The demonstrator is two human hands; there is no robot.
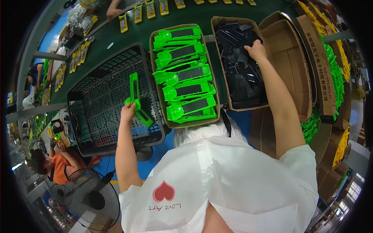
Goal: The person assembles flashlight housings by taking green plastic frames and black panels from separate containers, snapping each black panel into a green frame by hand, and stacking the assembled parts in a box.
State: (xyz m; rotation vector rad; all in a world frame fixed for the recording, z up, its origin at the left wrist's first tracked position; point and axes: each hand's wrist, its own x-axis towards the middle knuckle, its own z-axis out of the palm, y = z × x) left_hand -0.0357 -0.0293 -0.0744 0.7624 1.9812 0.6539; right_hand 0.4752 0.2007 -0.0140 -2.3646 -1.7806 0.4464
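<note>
Over the black crate, my left hand (129, 112) is closed around a green plastic housing (134, 86). Its two long parts stand apart in a V, joined at my fingers; I cannot tell whether it is one piece or two. My right hand (256, 51) reaches into a cardboard box (228, 98) of loose black plastic panels (241, 75). There its fingers curl onto a dark panel (253, 35) near the box's far right side, partly hiding it. Between my hands, a second carton (152, 46) holds stacked green housings (190, 90) with black panels set in them.
The slatted black crate (79, 134) stands at the left. An open carton (289, 70) adjoins the panel box at the right. Several yellow pieces (150, 8) line the green belt (112, 33). A fan (95, 200) and a person in orange (62, 169) are lower left.
</note>
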